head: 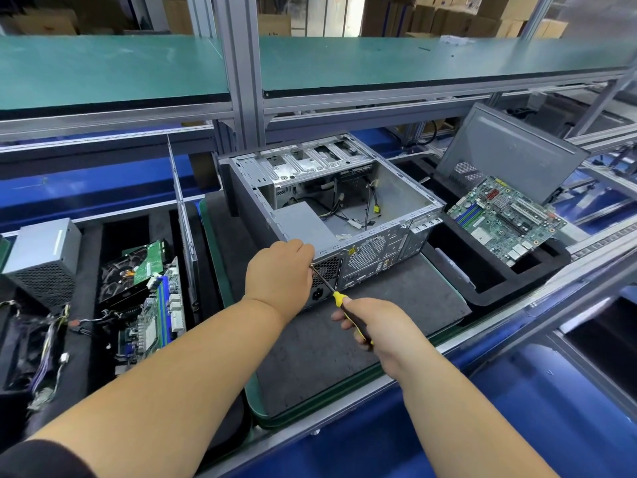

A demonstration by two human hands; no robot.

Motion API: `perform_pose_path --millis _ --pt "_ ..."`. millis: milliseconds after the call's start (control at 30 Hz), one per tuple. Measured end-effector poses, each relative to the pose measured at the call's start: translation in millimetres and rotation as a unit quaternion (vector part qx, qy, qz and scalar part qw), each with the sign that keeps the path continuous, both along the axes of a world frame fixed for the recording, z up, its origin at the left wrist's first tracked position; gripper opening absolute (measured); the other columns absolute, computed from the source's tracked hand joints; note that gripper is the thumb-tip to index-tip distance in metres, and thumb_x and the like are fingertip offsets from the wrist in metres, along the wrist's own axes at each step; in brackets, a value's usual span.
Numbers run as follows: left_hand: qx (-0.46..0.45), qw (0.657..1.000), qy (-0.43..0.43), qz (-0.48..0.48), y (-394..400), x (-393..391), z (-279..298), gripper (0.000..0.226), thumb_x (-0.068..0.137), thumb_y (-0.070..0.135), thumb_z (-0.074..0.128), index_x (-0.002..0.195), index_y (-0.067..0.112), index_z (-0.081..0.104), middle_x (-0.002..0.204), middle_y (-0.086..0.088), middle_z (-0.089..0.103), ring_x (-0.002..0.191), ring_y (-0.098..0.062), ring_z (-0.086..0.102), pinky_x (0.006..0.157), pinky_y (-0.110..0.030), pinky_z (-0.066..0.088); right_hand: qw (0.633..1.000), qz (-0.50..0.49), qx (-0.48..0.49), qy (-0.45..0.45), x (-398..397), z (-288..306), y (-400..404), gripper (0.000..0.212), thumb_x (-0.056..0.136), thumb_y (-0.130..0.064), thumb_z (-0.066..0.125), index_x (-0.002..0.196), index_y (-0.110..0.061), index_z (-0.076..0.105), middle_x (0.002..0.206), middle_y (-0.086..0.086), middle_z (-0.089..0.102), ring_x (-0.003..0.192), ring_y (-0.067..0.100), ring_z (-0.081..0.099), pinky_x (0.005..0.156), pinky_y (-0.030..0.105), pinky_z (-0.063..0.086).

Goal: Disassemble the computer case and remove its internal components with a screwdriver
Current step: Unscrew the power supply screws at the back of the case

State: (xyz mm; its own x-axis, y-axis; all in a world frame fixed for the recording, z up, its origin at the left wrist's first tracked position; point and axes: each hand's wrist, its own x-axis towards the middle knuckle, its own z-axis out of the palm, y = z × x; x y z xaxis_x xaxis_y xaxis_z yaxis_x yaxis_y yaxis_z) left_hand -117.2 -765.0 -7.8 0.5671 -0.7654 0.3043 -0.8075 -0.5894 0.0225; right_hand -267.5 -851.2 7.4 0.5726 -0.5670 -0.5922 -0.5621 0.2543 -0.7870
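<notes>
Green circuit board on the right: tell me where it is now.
In the head view, the green circuit board lies tilted on the black foam tray, right of the open computer case and in front of the leaning grey side panel.

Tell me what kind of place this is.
Probably a factory line for taking computers apart: an opened computer case on a workbench, foam trays holding pulled circuit boards, and stacked cardboard boxes behind.
</notes>
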Motion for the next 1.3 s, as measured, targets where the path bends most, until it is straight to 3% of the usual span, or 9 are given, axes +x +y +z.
perform_pose_path --millis 100,233,367,533,700,800,967,1167,1300 --pt "-0.006 1.000 0.007 -0.002 -0.1 -0.7 1.1 0.020 0.094 0.031 0.048 0.110 0.024 0.059 0.105 0.005 0.061 0.095 -0.021 0.057 0.071 -0.033 0.042 0.985 -0.045 0.158 -0.060 -4.0 -6.3 -2.0 0.031 0.098 -0.029 0.055 0.081 -0.007 0.069 0.064 0.002 0.057 0.041 0.010 0.034 0.042 0.021 0.027" --pt "-0.002 1.000 -0.002 0.000 -0.2 -1.2 0.9 0.021 0.094 0.031 0.046 0.110 0.025 0.058 0.105 0.006 0.061 0.094 -0.021 0.057 0.069 -0.032 0.040 0.918 -0.076 0.373 -0.112 -5.3 -13.5 -2.4 0.039 0.097 -0.036 0.051 0.084 -0.003 0.067 0.063 0.003 0.052 0.034 0.007 0.025 0.035 0.019 0.022" --pt "-0.004 1.000 -0.001 -0.002 0.6 -1.5 1.3 0.020 0.095 0.030 0.046 0.109 0.024 0.058 0.104 0.005 0.061 0.093 -0.021 0.057 0.069 -0.033 0.041 0.920 -0.071 0.367 -0.114 -1.7 -16.2 -1.2 0.040 0.101 -0.035 0.047 0.087 -0.003 0.066 0.055 -0.001 0.044 0.033 0.007 0.021 0.034 0.020 0.020" --pt "-0.003 1.000 -0.004 -0.006 1.1 0.1 0.5 0.020 0.096 0.032 0.046 0.110 0.024 0.057 0.104 0.005 0.060 0.092 -0.021 0.057 0.068 -0.034 0.044 0.973 -0.051 0.210 -0.084 2.5 -14.6 2.4 0.040 0.104 -0.034 0.045 0.087 -0.004 0.064 0.050 -0.001 0.042 0.034 0.008 0.020 0.037 0.021 0.017" --pt "-0.006 1.000 0.004 -0.011 1.9 -0.2 1.3 0.019 0.094 0.028 0.049 0.108 0.021 0.060 0.101 0.003 0.062 0.091 -0.023 0.058 0.068 -0.037 0.047 0.997 0.009 -0.080 -0.008 6.6 -11.4 9.4 0.036 0.102 -0.036 0.047 0.079 -0.014 0.064 0.047 -0.004 0.048 0.037 0.008 0.038 0.052 0.028 0.031" --pt "-0.005 1.000 0.002 -0.012 1.8 0.1 0.5 0.018 0.094 0.028 0.049 0.107 0.022 0.059 0.101 0.004 0.062 0.090 -0.023 0.058 0.067 -0.036 0.046 0.961 0.072 -0.266 0.011 -0.1 -12.1 11.4 0.036 0.101 -0.041 0.046 0.074 -0.018 0.055 0.061 0.002 0.058 0.059 0.020 0.053 0.059 0.034 0.042" --pt "-0.009 1.000 -0.002 -0.018 1.9 0.7 0.2 0.018 0.094 0.029 0.049 0.106 0.022 0.060 0.099 0.004 0.062 0.088 -0.022 0.057 0.065 -0.034 0.043 0.856 0.125 -0.492 0.098 -0.8 -13.2 18.6 0.025 0.102 -0.044 0.041 0.086 -0.025 0.039 0.074 -0.006 0.050 0.066 0.023 0.046 0.054 0.034 0.031" --pt "-0.005 1.000 -0.004 -0.021 1.2 1.0 0.9 0.019 0.094 0.027 0.049 0.107 0.021 0.060 0.100 0.004 0.063 0.087 -0.023 0.058 0.063 -0.033 0.041 0.781 0.130 -0.601 0.109 -3.0 -13.0 21.7 0.018 0.100 -0.039 0.047 0.098 -0.021 0.051 0.089 -0.003 0.059 0.068 0.021 0.044 0.054 0.032 0.027" --pt "-0.002 1.000 -0.005 -0.015 0.6 -0.5 2.1 0.019 0.093 0.028 0.048 0.106 0.021 0.060 0.101 0.003 0.063 0.089 -0.023 0.058 0.064 -0.033 0.038 0.770 0.114 -0.624 0.073 -3.4 -11.1 22.2 0.015 0.092 -0.029 0.063 0.102 -0.017 0.061 0.088 0.000 0.065 0.075 0.026 0.057 0.053 0.030 0.024"
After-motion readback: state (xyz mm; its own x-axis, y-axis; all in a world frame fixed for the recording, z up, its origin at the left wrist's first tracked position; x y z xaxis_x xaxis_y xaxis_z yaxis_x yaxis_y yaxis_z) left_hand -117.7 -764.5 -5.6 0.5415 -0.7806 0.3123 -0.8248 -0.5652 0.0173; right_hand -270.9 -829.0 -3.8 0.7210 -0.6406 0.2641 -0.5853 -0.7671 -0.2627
